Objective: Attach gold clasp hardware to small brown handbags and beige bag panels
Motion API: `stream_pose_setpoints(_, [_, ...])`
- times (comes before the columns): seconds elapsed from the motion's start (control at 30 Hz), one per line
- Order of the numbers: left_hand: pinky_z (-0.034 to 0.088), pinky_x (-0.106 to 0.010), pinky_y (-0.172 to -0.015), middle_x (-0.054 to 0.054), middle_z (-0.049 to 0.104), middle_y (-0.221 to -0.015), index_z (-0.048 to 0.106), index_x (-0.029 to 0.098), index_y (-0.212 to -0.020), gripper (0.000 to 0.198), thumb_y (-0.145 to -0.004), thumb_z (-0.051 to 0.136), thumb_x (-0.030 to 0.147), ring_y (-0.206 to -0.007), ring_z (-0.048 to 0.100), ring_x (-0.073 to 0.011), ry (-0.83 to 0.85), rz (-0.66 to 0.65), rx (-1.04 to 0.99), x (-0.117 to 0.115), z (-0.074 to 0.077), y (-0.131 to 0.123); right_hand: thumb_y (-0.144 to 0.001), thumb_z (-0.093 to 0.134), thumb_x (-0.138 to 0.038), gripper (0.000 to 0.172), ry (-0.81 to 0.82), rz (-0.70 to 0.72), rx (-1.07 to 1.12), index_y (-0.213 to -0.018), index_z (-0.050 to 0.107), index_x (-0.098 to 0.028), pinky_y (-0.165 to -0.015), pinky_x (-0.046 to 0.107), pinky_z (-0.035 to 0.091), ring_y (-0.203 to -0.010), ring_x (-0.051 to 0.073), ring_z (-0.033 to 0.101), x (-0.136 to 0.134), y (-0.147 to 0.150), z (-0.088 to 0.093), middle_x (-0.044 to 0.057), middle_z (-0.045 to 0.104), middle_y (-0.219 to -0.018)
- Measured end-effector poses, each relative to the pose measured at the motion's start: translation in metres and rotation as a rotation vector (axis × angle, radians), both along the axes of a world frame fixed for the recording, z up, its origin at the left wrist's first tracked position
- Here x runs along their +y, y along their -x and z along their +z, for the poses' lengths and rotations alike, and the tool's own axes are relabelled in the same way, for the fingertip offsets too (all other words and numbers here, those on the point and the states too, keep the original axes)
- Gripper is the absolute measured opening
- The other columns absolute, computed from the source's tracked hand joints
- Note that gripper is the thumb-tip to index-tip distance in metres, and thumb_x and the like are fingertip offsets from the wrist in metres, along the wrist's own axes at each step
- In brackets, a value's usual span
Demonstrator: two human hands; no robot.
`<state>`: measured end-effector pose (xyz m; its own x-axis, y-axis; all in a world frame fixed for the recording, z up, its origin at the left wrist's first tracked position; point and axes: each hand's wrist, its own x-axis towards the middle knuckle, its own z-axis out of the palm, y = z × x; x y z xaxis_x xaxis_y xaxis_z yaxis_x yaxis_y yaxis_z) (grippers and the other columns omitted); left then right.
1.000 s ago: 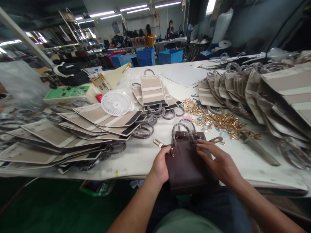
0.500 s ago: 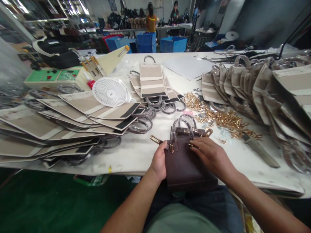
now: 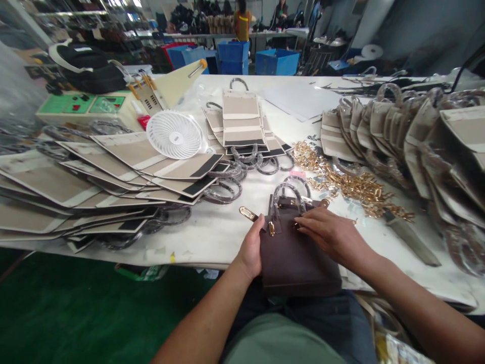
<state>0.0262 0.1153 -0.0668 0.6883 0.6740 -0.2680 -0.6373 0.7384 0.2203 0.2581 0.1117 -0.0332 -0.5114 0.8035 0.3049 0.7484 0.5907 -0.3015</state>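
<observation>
A dark brown handbag (image 3: 299,263) stands at the table's front edge, close to my lap, with its plastic-wrapped handles upright. My left hand (image 3: 253,246) grips the bag's left side, thumb on the front panel. A strap with a gold end plate (image 3: 247,212) sticks out just above that thumb. One gold fitting (image 3: 272,229) sits at the left handle base. At the right handle base, the fingertips of my right hand (image 3: 328,230) close on a second gold fitting (image 3: 296,225), mostly hidden by them. The rest of that hand lies over the bag's upper right corner.
Loose gold fittings (image 3: 352,184) lie heaped behind the bag, near a grey-green blade-shaped tool (image 3: 413,240). Stacked beige bag panels (image 3: 102,202) with a white fan (image 3: 175,135) fill the left; more panels (image 3: 242,114) lie centrally. Upright bag pieces (image 3: 379,121) line the right. People stand behind blue bins (image 3: 277,61).
The whole view has shifted slightly. My right hand's fingers have flattened closer over the right fitting, covering more of it. My left hand keeps its grip on the handbag.
</observation>
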Motion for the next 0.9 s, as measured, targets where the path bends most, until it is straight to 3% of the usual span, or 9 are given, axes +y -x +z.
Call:
stream_pose_setpoints(0.27, [0.045,-0.055,-0.114,-0.02,0.077,-0.116,0.064,0.009,-0.139,0.063,-0.101,0.052,0.057,-0.115,0.072,-0.0375,0.006,0.02,0.017,-0.001,-0.003,-0.001,-0.106,0.053,-0.021,0.029,0.028,0.117,-0.163,-0.127,0.072,-0.02,-0.075,0.035,0.056,-0.096,0.026,0.068,0.016,0.005,0.004,0.01,0.074,-0.106])
stream_pose_setpoints(0.4, [0.046,-0.054,-0.113,-0.02,0.078,-0.115,0.065,0.009,-0.138,0.064,-0.1,0.053,0.059,-0.114,0.072,-0.0373,0.027,0.015,0.009,-0.001,-0.005,-0.001,-0.106,0.049,-0.016,0.033,0.071,0.207,-0.148,-0.131,0.069,-0.02,-0.079,0.034,0.056,-0.096,0.023,0.069,0.024,-0.005,0.005,0.01,0.074,-0.109])
stream_pose_setpoints(0.9, [0.046,-0.054,-0.113,-0.019,0.078,-0.116,0.065,0.009,-0.138,0.064,-0.099,0.053,0.058,-0.113,0.073,-0.0374,0.047,-0.009,0.033,0.001,-0.005,0.001,-0.105,0.055,-0.023,0.023,0.023,0.22,-0.092,-0.121,0.071,-0.02,-0.08,0.034,0.055,-0.092,0.023,0.071,0.028,-0.006,0.004,0.01,0.075,-0.104])
